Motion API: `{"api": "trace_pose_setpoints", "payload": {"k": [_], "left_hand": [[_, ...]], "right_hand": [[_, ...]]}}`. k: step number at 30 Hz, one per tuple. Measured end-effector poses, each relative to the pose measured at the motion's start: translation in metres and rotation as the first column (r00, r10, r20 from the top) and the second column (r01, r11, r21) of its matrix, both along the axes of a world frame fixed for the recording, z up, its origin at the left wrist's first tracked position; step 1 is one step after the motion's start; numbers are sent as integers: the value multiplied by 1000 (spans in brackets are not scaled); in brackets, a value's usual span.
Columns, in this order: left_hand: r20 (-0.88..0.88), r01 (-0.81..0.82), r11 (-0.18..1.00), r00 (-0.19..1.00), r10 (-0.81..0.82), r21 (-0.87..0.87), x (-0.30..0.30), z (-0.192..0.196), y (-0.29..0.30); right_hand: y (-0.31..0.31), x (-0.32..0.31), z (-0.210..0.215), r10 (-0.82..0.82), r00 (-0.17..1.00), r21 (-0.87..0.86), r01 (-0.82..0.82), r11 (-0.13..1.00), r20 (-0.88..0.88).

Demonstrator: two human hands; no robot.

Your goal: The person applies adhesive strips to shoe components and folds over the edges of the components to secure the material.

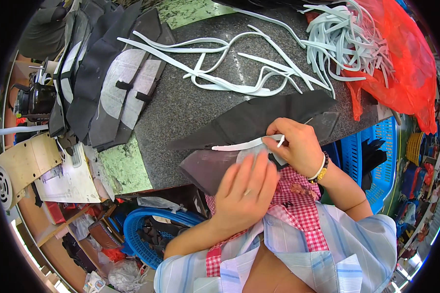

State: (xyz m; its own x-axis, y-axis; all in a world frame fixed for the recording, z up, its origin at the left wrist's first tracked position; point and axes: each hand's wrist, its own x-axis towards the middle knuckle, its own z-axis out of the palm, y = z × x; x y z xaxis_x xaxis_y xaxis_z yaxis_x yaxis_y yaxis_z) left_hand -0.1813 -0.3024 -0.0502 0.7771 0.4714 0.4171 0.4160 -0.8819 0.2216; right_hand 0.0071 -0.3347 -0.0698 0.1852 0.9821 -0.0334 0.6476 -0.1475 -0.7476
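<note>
A dark fabric piece with a grey lining patch lies at the table's near edge, one flap folded toward me. Along its fold runs a white foam-like strip. My right hand pinches the strip's right end between thumb and fingers, and the tip sticks up. Slightly blurred, my left hand has its fingers stretched out over the near flap, just below the strip. Its fingers hide part of the lining.
Loose white strips cross the speckled dark table. A tangled heap of strips sits on a red plastic bag. Stacked dark fabric pieces lie left, near a sewing machine. Blue baskets flank me.
</note>
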Motion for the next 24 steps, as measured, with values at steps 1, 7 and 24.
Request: {"api": "trace_pose_setpoints", "payload": {"k": [1,7,24], "left_hand": [[-130,13,1000,991,-11,16,10,-8,1],[-336,103,990,940,-64,100,6,-23,0],[-425,136,990,899,-106,41,18,-4,15]], "right_hand": [[0,2,3,-3,1000,2,3,1000,2],[-37,43,14,-240,964,60,248,967,-118],[-12,83,19,-125,955,-131,165,977,270]]}}
